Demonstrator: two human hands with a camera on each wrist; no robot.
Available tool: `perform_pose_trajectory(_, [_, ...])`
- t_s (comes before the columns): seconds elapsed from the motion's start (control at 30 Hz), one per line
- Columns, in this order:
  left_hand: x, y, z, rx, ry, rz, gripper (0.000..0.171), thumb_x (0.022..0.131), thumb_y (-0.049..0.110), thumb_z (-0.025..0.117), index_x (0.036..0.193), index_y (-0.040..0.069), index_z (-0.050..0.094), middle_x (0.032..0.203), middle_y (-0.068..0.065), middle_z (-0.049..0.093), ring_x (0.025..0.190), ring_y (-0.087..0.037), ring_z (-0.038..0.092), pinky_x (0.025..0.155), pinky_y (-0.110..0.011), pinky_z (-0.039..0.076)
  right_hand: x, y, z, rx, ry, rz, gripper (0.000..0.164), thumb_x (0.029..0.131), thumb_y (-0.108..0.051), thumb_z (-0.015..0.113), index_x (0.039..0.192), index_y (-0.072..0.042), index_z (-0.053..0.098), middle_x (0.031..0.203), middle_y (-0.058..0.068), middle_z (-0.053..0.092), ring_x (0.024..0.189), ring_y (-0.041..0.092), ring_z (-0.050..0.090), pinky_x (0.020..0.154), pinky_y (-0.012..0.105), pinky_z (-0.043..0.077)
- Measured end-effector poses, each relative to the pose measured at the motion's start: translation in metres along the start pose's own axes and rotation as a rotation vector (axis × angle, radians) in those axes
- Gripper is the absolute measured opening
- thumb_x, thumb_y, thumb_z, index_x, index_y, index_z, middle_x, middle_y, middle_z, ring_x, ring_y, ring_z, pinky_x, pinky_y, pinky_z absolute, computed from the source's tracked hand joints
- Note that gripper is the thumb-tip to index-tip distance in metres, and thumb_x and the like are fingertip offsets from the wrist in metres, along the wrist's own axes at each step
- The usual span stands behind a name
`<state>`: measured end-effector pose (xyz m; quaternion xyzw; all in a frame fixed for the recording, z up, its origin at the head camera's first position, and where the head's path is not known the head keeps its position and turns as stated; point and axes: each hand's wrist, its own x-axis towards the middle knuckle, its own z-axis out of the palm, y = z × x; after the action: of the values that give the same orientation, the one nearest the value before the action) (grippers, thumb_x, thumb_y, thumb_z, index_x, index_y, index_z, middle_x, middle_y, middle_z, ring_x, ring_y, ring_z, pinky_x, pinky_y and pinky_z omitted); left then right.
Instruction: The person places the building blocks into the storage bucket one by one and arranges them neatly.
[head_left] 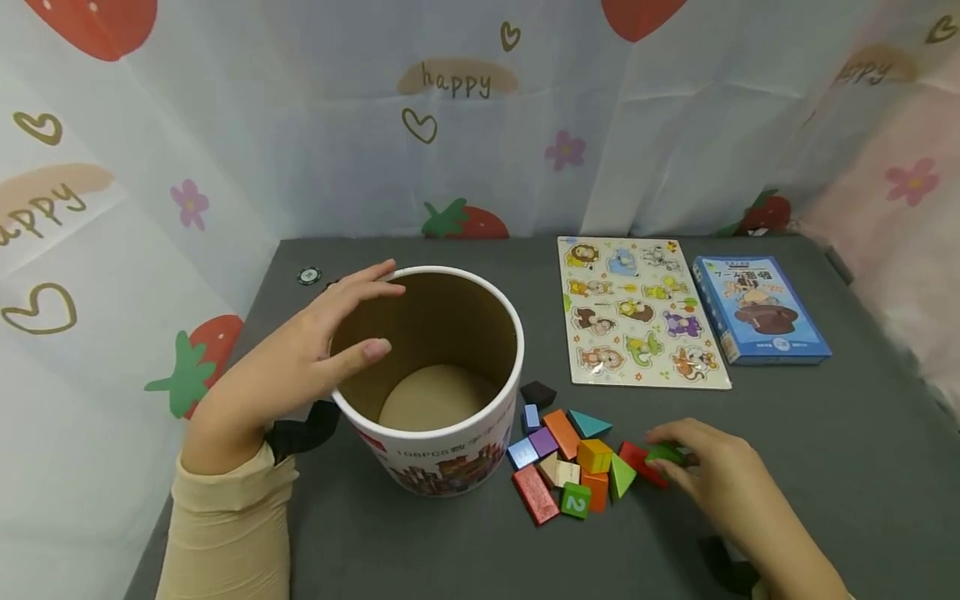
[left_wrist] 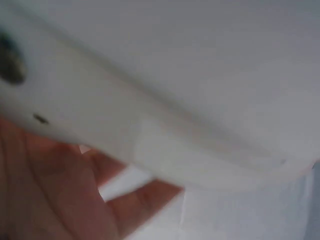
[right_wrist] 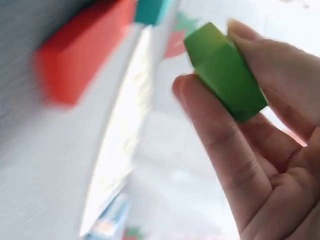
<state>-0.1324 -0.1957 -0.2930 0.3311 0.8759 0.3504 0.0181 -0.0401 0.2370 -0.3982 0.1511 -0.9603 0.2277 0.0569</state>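
Note:
A white round bucket (head_left: 457, 454) with a printed city picture on its side stands upright, its bare bottom visible. My left hand (head_left: 318, 337) lies over the bucket's left rim, fingers spread and fairly straight above the opening. In the left wrist view, pale bucket wall fills most of the picture, with parts of the fingers (left_wrist: 145, 200) below it. Between thumb and fingertips, my right hand (head_left: 716, 471) pinches a green block (right_wrist: 230, 77). This hand is at the right end of a loose group of wooden blocks, close over a red block (head_left: 637, 460).
Several colored blocks lie right of the bucket, among them a green cube (head_left: 576, 500) marked 2 and a teal triangle (head_left: 588, 423). Behind them are an animal puzzle board (head_left: 630, 308) and a blue box (head_left: 765, 312). A dark chip (head_left: 309, 276) sits back left.

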Motion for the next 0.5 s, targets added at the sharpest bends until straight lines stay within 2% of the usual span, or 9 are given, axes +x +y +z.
perform_pose_trajectory(0.07, [-0.001,0.001,0.001,0.005,0.02,-0.045,0.047,0.098,0.031,0.054,0.142,0.03,0.038,0.153,0.017,0.018,0.141,-0.011,0.016,0.106,-0.052,0.026,0.007,-0.013,-0.005,0.019,0.027,-0.074,0.039,0.069,-0.003,0.084,0.099,-0.022,0.068,0.099,-0.012,0.063,0.079,0.006,0.063,0.064,0.023,0.053])
perform_pose_trajectory(0.13, [-0.001,0.004,0.003,0.033,0.042,-0.086,0.044,0.1,0.037,0.048,0.142,0.028,0.039,0.153,0.017,0.018,0.142,-0.015,0.015,0.108,-0.052,0.022,0.016,-0.027,-0.012,0.038,0.057,-0.169,0.04,0.068,-0.001,0.084,0.098,-0.022,0.069,0.1,-0.012,0.063,0.081,0.005,0.063,0.064,0.021,0.052])
perform_pose_trajectory(0.2, [-0.001,0.008,0.004,0.054,0.041,-0.096,0.05,0.099,0.041,0.049,0.145,0.029,0.034,0.154,0.017,0.016,0.143,-0.016,0.013,0.111,-0.05,0.018,0.027,-0.041,-0.019,0.054,0.078,-0.262,0.038,0.066,0.0,0.085,0.094,-0.021,0.07,0.101,-0.012,0.063,0.083,0.005,0.063,0.065,0.019,0.052])
perform_pose_trajectory(0.3, [-0.004,0.011,-0.001,0.053,0.0,-0.073,0.077,0.089,0.046,0.064,0.151,0.033,0.02,0.155,0.015,0.013,0.143,-0.014,0.011,0.112,-0.047,0.017,0.043,-0.061,-0.032,0.086,0.1,-0.355,0.03,0.068,-0.001,0.084,0.09,-0.019,0.074,0.103,-0.009,0.065,0.084,0.005,0.064,0.067,0.015,0.05])
perform_pose_trajectory(0.4, [-0.01,0.01,-0.006,0.028,-0.073,-0.038,0.111,0.072,0.051,0.08,0.152,0.037,0.004,0.156,0.014,0.004,0.143,-0.009,0.008,0.11,-0.045,0.023,0.056,-0.08,-0.047,0.12,0.136,-0.403,0.028,0.068,-0.003,0.084,0.092,-0.016,0.076,0.107,-0.007,0.066,0.087,0.006,0.065,0.068,0.011,0.047])
perform_pose_trajectory(0.5, [-0.013,0.01,-0.006,0.058,-0.099,-0.04,0.123,0.064,0.059,0.081,0.152,0.034,0.0,0.157,0.012,-0.003,0.143,-0.01,0.004,0.11,-0.045,0.024,0.069,-0.1,-0.064,0.136,0.174,-0.444,0.034,0.068,-0.006,0.084,0.099,-0.015,0.076,0.114,-0.006,0.065,0.098,0.01,0.064,0.067,0.011,0.046])
